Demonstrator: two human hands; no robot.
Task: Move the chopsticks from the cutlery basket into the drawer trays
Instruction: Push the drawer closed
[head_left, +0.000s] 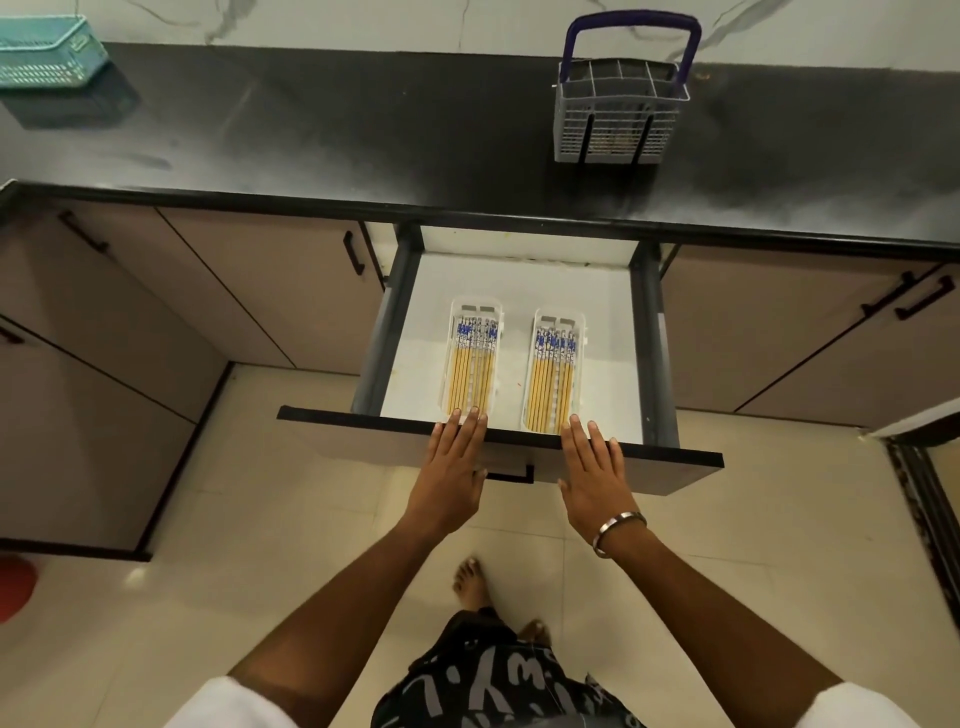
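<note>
The drawer (571, 291) stands pulled out under the black counter. Two white trays lie side by side in it, the left tray (453, 312) and the right tray (581, 325), each holding several yellow chopsticks (470, 374) with blue patterned tops. My left hand (452, 467) and my right hand (592, 473) rest flat with fingers spread on the drawer's front panel (363, 447), holding nothing. The grey cutlery basket (618, 114) with a blue handle stands on the counter at the back right; no chopsticks show in it.
A teal plastic basket (47, 52) sits at the counter's far left. Closed cabinet doors (208, 291) flank the drawer. My bare feet (470, 582) stand on the tiled floor below. A red object (15, 587) lies at the left edge.
</note>
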